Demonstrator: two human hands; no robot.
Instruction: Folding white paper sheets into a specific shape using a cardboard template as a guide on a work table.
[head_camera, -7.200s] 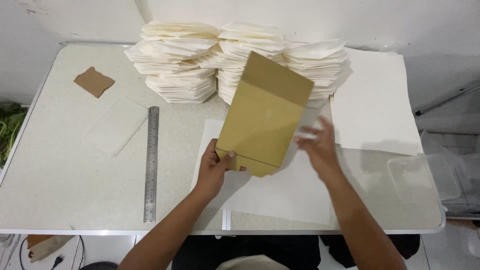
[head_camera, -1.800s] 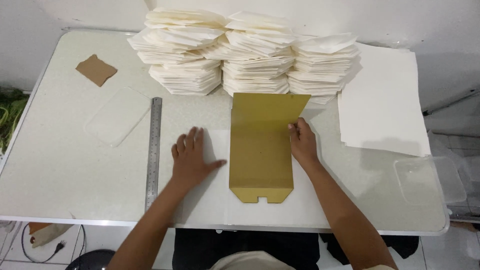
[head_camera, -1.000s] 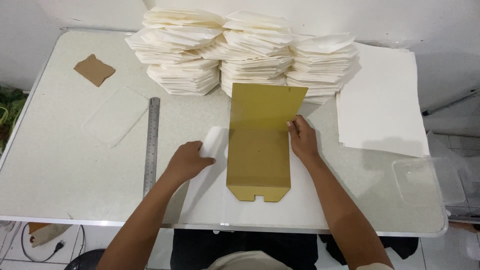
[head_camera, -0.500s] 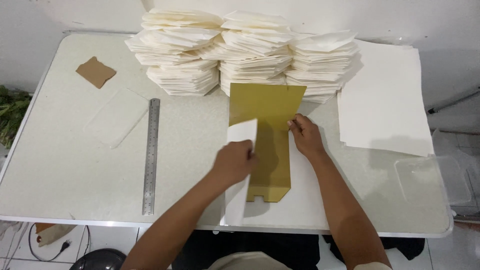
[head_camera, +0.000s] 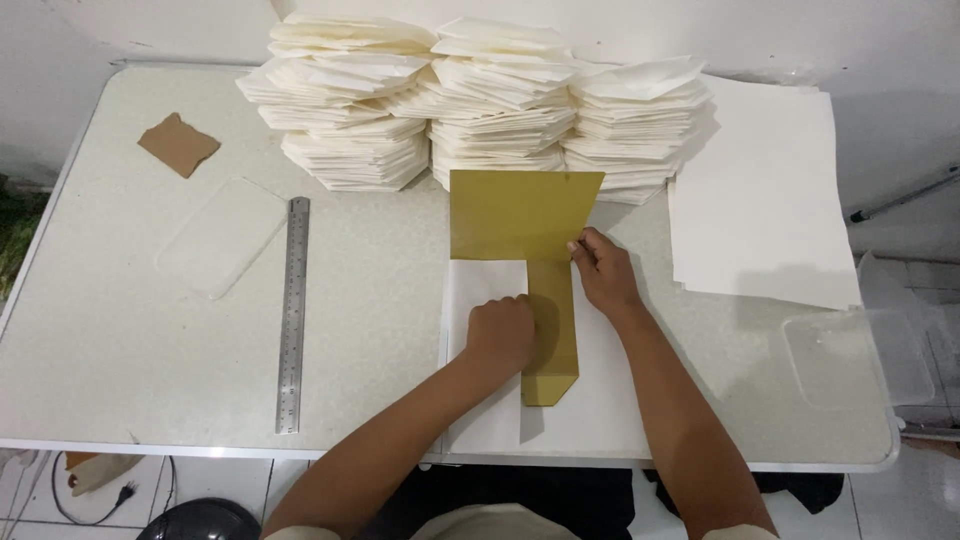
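Pale speckled tabletop (head_camera: 120, 340) against white wall. Clear plastic tub (head_camera: 860, 360), contents unclear. Left hand (head_camera: 500, 335) fisted, pressing white paper sheet (head_camera: 480, 290) over mustard card template (head_camera: 525, 215); right hand (head_camera: 602, 272) pinches template edge.

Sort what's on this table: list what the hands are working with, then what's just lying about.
In hand:
left hand
right hand
white sheet, folded over
brown template

Lying about:
steel ruler
cardboard scrap
folded paper stacks
flat paper pile
clear plastic container

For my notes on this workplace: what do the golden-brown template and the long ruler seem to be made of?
The template looks like stiff matte card: flat, dull, cleanly cut edges. The ruler appears to be steel, grey with a soft sheen and fine markings, though coated plastic cannot be excluded.
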